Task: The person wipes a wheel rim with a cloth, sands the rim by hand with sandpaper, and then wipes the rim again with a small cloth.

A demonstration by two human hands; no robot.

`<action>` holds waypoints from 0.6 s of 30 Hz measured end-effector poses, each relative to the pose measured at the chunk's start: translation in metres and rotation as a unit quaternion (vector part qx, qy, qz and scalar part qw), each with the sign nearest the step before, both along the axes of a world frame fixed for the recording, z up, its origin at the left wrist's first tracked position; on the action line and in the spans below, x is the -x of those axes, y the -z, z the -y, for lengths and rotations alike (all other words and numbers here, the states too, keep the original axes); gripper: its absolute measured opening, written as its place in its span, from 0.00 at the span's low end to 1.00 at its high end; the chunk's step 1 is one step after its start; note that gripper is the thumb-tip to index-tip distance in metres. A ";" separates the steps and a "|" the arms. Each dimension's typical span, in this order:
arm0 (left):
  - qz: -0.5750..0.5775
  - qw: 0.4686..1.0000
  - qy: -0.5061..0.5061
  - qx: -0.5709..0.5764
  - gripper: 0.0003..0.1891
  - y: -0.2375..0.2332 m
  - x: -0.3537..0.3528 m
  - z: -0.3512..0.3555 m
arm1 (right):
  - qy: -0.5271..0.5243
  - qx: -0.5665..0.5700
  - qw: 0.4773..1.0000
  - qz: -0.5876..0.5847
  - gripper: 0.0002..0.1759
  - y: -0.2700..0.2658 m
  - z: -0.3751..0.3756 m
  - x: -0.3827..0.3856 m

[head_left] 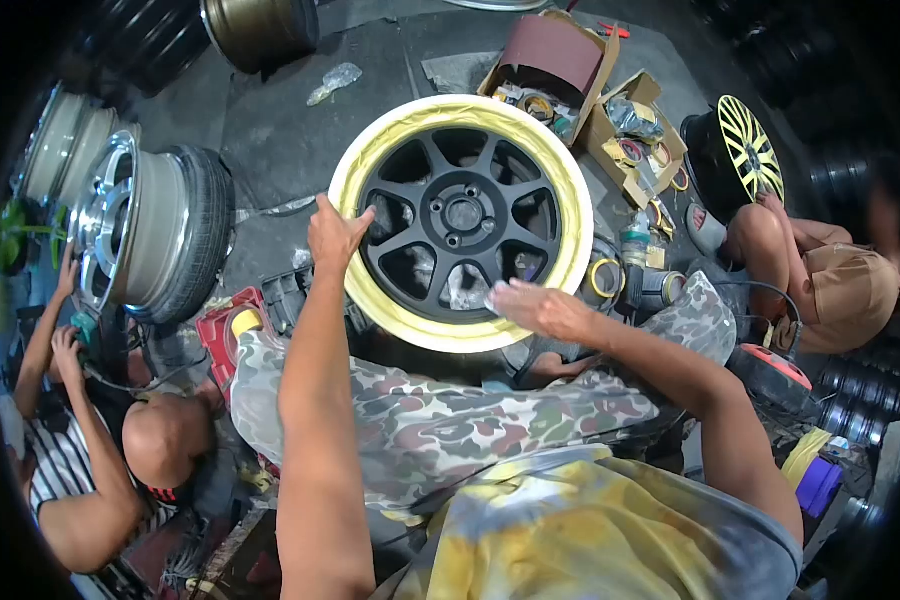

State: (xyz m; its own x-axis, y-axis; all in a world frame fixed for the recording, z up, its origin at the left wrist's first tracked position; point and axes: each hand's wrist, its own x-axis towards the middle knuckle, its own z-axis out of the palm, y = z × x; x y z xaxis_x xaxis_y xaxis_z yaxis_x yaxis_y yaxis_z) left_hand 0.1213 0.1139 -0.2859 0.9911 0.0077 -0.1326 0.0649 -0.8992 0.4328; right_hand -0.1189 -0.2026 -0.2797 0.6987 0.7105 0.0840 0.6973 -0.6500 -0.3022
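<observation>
A dark grey multi-spoke wheel rim (420, 190) lies in front of my lap, its wide outer lip covered in yellow masking (577, 235). At its left edge, my left hand (338, 232) grips the lip, thumb over the inner side and fingers at the outer edge. My right hand (548, 310) is over the lower right part of the rim. Its fingers are pressed together and slightly blurred, with something pale at the tips that I cannot make out. Through the spoke gaps some whitish crumpled material shows.
Cardboard boxes (638, 135) hold tape rolls and supplies at the upper right. A tyred wheel (195, 235) stands left, beside a co-worker's hand (67, 350) on a green-blue tool. Another person's hand (767, 204) is at a yellow-spoked wheel (750, 150). A red case (232, 335) sits lower left.
</observation>
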 end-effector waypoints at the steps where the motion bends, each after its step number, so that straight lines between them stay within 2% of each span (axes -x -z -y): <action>1: -0.004 1.000 0.003 -0.003 0.42 0.000 0.003 0.000 | -0.002 0.008 0.999 0.041 0.25 0.006 -0.002 -0.013; 3: 0.002 1.000 -0.002 -0.009 0.42 -0.002 0.002 0.001 | 0.015 0.017 0.996 0.082 0.25 0.011 -0.016 -0.035; 5: 0.001 1.000 -0.002 -0.007 0.41 -0.001 0.004 0.002 | 0.132 -0.085 0.987 0.027 0.25 0.010 -0.037 -0.047; 6: -0.002 1.000 0.000 -0.004 0.41 -0.001 0.002 0.001 | 0.117 -0.105 0.987 0.015 0.26 -0.004 -0.039 -0.044; 9: -0.004 1.000 -0.002 -0.011 0.41 0.001 0.000 0.000 | 0.073 -0.045 0.993 0.075 0.25 0.005 0.010 -0.053; 11: -0.012 1.000 -0.003 -0.011 0.42 0.000 0.003 0.001 | 0.121 -0.004 0.990 0.073 0.26 -0.016 0.030 -0.072; 12: -0.007 1.000 0.002 -0.008 0.42 0.003 0.001 0.000 | 0.142 -0.009 0.986 0.085 0.25 -0.007 0.024 -0.071; 13: -0.001 1.000 0.005 -0.004 0.42 0.003 -0.001 0.000 | 0.161 -0.014 0.982 0.099 0.25 0.001 0.010 -0.070; 14: 0.000 1.000 0.001 -0.004 0.42 0.002 0.000 0.000 | 0.165 -0.056 0.984 0.032 0.23 -0.001 -0.014 -0.068; 15: 0.001 1.000 -0.002 -0.003 0.42 0.002 0.000 0.000 | 0.169 -0.073 0.978 0.100 0.19 0.020 -0.044 -0.060; 16: 0.000 1.000 -0.004 -0.011 0.43 0.002 -0.001 0.000 | 0.214 -0.092 0.966 0.109 0.17 0.009 -0.078 -0.063; 17: -0.002 1.000 -0.003 -0.020 0.43 0.003 -0.001 0.000 | 0.289 -0.173 0.941 0.040 0.15 0.017 -0.104 -0.072; 18: -0.005 1.000 0.002 -0.023 0.43 0.005 0.001 -0.001 | 0.344 -0.159 0.924 -0.044 0.14 0.002 -0.121 -0.081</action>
State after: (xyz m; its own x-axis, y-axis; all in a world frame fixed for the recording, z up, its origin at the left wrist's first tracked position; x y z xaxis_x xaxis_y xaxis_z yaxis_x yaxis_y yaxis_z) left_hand 0.1198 0.1145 -0.2913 0.9898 0.0097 -0.1420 0.0649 -0.9187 0.3897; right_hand -0.0383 -0.0814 -0.2821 0.9900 0.0443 0.1340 0.1155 -0.7993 -0.5897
